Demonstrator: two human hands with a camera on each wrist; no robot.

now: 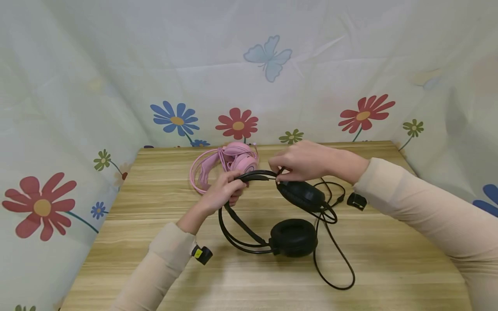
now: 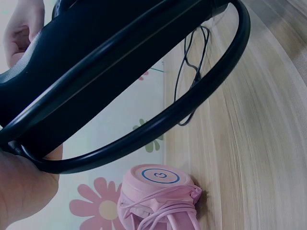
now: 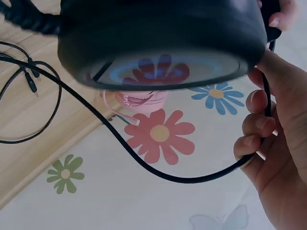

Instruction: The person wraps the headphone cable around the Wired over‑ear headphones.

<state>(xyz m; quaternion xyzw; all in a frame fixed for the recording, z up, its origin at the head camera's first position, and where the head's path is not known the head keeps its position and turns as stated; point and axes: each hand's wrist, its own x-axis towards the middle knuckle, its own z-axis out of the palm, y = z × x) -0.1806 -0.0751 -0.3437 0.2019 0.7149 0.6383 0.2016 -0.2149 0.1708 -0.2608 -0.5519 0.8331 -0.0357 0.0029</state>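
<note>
Black over-ear headphones (image 1: 293, 237) are held tilted over the wooden table, one ear cup toward me and the other farther back. My left hand (image 1: 222, 191) grips the headband; in the left wrist view its thin outer hoops (image 2: 158, 127) arch across beside the padded strap. Up at the far ear cup (image 1: 303, 195), my right hand (image 1: 305, 160) pinches by its upper end. The right wrist view has its fingers (image 3: 259, 125) curled round the black cable (image 3: 187, 180), close beside the shiny ear cup. Farther along, the cable hangs in a loop to the table's right.
Pink headphones (image 1: 244, 163) with their cord wound about them lie at the back of the wooden table (image 1: 155, 242), just behind my left hand. A flower-printed cloth (image 1: 218, 82) hangs along the back and sides. A small black camera (image 1: 202, 255) is worn at my left wrist.
</note>
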